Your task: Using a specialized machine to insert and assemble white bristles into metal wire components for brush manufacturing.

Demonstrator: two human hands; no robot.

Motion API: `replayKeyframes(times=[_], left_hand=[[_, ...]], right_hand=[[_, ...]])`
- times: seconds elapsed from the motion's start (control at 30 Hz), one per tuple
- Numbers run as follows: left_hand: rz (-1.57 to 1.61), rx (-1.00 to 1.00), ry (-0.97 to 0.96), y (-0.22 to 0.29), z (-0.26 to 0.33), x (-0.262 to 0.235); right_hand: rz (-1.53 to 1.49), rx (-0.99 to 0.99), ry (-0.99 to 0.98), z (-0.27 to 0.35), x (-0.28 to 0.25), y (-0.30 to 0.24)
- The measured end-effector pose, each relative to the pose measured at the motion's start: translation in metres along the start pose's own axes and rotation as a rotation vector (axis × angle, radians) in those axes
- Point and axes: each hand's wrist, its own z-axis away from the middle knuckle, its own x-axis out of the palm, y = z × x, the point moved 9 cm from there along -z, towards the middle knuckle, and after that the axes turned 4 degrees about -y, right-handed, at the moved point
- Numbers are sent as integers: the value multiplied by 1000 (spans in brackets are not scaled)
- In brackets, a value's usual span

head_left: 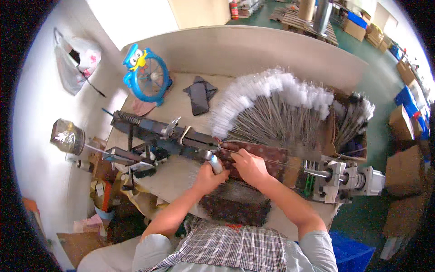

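Note:
My left hand (209,178) is closed around a short pale blue and white handle (215,164) with a round metal end, right beside the front end of a long black bench machine (195,138). Just to its right, my right hand (249,167) is closed, its thumb and fingertips pinching a thin metal wire (229,150) near the machine's tip. Under both hands lies a dark red patterned cloth (274,156). Behind them fans out a large heap of wire-stemmed brushes (281,109) with white bristle tips. Thin wires (247,191) also lie in front of my hands.
A motor unit with a metal shaft (335,177) stands at the table's right end. At the back are a blue cartoon-shaped fan (149,77) and a black phone (199,98). A box of more brushes (351,122) stands right of the heap. A raised board (272,47) edges the table's far side.

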Motion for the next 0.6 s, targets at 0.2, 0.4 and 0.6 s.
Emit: replayKeyframes(times=[0.2,0.4,0.6], left_hand=[[905,-191,345,-126,33,-86],[1326,-391,521,-179,64,-122],[1380,-353,553,-206,61,-126]], right_hand=[[-17,24,-3,11,-32,-6],[91,-58,-74,14,-28,-13],[94,180,-176,8,-25,6]])
